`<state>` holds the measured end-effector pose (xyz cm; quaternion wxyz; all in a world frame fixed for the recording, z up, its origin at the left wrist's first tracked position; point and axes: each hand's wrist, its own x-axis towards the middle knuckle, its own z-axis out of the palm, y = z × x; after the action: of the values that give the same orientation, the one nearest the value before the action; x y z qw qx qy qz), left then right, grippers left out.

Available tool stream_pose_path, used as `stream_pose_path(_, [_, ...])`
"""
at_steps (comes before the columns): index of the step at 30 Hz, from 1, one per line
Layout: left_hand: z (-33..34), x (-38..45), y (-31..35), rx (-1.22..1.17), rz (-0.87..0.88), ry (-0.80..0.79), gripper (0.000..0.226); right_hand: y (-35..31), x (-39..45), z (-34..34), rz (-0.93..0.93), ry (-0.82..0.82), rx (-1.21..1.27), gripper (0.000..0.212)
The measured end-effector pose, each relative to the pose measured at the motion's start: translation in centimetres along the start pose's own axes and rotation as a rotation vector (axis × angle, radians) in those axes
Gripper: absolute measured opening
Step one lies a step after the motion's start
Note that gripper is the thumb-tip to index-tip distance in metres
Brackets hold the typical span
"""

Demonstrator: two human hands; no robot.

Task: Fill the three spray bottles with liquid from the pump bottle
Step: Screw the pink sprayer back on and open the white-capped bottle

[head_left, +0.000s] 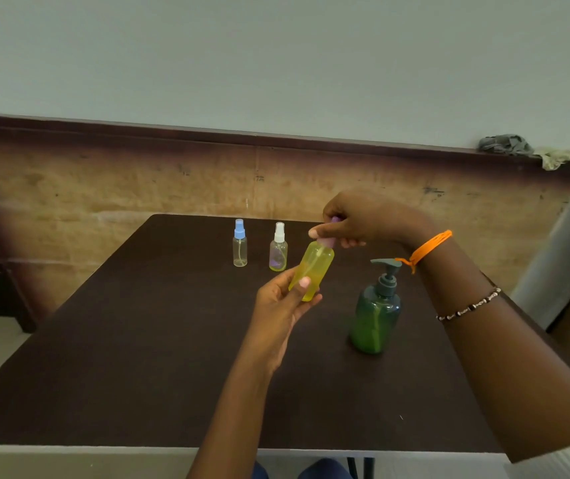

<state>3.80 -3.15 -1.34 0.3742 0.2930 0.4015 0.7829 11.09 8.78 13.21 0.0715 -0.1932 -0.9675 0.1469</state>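
Hands: left (281, 305) grips yellow bottle (312, 271), right (356, 219) pinches cap (326, 240); pump bottle (376, 312) beside.

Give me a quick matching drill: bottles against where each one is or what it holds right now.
Things:
1. yellow bottle
2. blue-cap bottle
3. white-cap bottle
4. pump bottle

States:
A. standing at the right, green
B. held off the table in both hands
C. standing farthest left, clear
D. standing, purple tint low inside

Pairs: 1-B, 2-C, 3-D, 4-A
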Motion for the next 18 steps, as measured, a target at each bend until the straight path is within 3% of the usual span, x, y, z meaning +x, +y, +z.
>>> stream_pose_path(6, [0.2, -0.3, 0.2, -0.005, -0.009, -0.011, 0.03, -0.3, -0.5, -0.5, 0.059, -0.029, -0.018, 0.037])
stream_pose_path(11, [1.2, -0.3, 0.8, -0.059, 0.027, -0.051, 0.024, -0.1, -1.5, -2.3, -0.064, -0.072, 0.251, 0.021])
stream_pose_path(14, [1.6, -0.4, 1.1, 0.021, 0.114, 0.04, 0.025, -0.2, -1.8, -2.3, -0.043, -0.079, 0.209, 0.015])
stream_pose_path(18, [1.6, -0.7, 1.0, 0.126, 0.199, 0.122, 0.026, -0.3, -1.9, -1.6, -0.059, -0.02, 0.065, 0.026])
